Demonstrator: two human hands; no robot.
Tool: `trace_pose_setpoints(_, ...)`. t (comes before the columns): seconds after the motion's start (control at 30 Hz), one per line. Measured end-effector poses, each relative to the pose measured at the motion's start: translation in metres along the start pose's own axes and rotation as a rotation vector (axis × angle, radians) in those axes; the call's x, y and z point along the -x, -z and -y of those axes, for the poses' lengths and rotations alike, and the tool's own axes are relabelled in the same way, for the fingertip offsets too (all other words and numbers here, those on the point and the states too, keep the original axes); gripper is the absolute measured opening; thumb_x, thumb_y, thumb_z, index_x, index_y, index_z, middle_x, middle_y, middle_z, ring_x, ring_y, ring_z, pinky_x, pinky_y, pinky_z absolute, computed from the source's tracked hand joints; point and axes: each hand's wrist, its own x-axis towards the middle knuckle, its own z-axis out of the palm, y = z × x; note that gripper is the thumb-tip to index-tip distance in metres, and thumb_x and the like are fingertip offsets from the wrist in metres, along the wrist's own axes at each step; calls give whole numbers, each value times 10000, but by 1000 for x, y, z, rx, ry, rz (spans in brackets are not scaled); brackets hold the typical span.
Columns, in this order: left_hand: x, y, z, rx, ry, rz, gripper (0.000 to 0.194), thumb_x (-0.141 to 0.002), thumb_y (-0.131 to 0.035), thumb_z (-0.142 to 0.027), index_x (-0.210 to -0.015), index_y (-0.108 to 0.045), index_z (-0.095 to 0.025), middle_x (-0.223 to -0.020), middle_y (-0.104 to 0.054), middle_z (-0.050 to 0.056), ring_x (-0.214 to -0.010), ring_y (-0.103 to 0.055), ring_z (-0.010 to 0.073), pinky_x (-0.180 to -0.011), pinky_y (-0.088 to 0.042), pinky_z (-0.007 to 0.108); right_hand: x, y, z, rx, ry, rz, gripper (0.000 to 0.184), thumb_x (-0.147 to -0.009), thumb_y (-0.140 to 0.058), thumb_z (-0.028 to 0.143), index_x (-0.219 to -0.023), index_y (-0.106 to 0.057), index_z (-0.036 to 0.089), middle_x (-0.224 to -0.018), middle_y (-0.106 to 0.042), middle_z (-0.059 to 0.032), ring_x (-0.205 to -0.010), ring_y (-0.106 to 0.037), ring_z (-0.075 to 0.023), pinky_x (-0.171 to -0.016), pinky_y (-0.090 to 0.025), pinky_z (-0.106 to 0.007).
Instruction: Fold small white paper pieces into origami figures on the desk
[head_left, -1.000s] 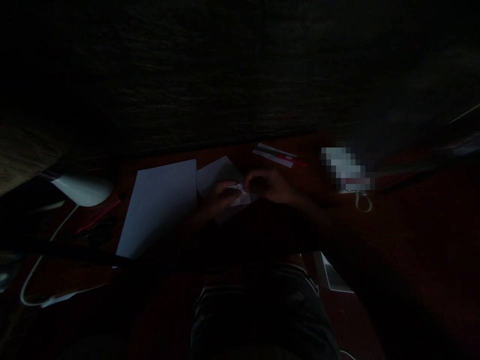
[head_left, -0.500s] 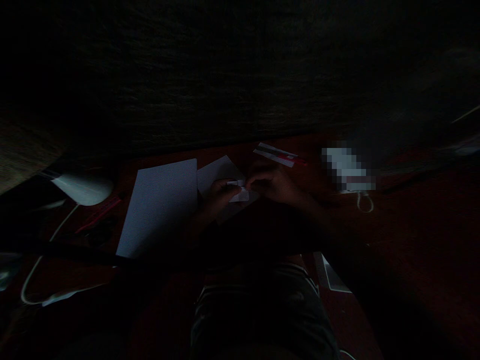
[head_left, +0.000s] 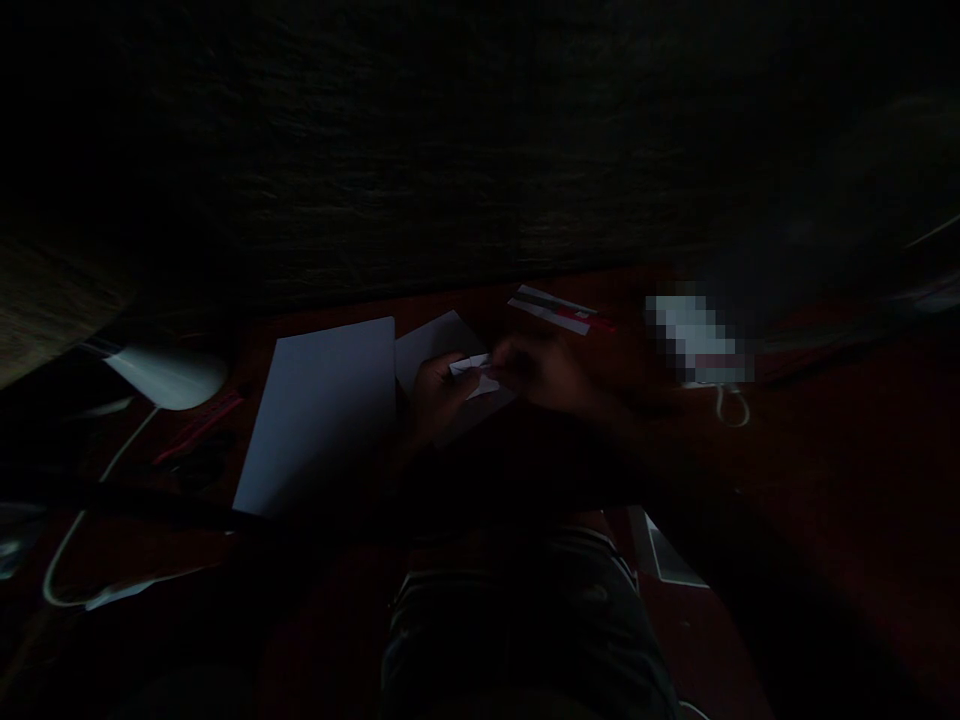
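The scene is very dark. A small folded piece of white paper is held between my hands above a larger sheet of paper on the reddish table. My left hand pinches its left side, thumb on top. Fingertips of my right hand are closed together at its right upper edge, where a flap or corner shows. Shadow hides most of the right fingers. Left of the hands lies a big white sheet or pad, close against the sheet beneath them.
Behind my right hand lie a paper strip and a red pen-like item. A blurred-out white object with a cord loop is at the right. On the left are a white lamp-like object, its cable and a pink-red strip.
The folded paper has turned slightly in my fingers, its right side tilting upward. My right hand has shifted a little, its fingers now closer over the paper's upper edge.
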Motion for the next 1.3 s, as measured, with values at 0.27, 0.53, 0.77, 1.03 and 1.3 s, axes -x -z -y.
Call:
trace_pose_setpoints(0.27, 0, 1, 8, 42, 48, 16, 323, -749, -765, -477, -775, -663, -171, -749, -687, 23, -719, -653, 173, -633, -585, 282, 0, 1, -4, 17, 22, 16, 102, -906, -659, 191, -921, -759, 203, -924, -786, -41, -816, -711, -180, -755, -510, -299)
trace_pose_setpoints(0.53, 0, -2, 4, 126, 107, 28, 313, -691, -790, -438, -821, -709, -165, -755, -700, 25, -712, -659, 173, -635, -597, 295, -2, 6, -4, 29, 11, 104, 155, -920, -636, 142, -920, -774, 212, -915, -788, -23, -806, -706, -164, -760, -498, -288)
trace_pose_setpoints(0.77, -1, -7, -4, 299, 252, -33, 350, -600, -844, -391, -826, -718, -157, -830, -743, 47, -790, -704, 222, -623, -607, 321, -4, 11, -7, 88, 117, 70, 159, -975, -656, 202, -915, -798, 243, -925, -757, -47, -845, -687, -191, -765, -482, -315)
trace_pose_setpoints(1.03, 2, -7, -3, 292, 203, 17, 308, -698, -843, -435, -812, -731, -172, -790, -713, 21, -765, -667, 176, -665, -562, 284, -2, 10, -10, -6, 81, 117, 153, -969, -645, 182, -932, -784, 234, -970, -785, -42, -895, -716, -190, -791, -512, -309)
trace_pose_setpoints(1.3, 0, -5, 3, 142, 105, -24, 360, -767, -808, -517, -819, -724, -170, -766, -702, 11, -710, -626, 152, -631, -518, 252, 0, 9, -3, -7, 1, 47, 108, -920, -617, 176, -912, -725, 182, -884, -766, -43, -788, -683, -167, -735, -493, -284)
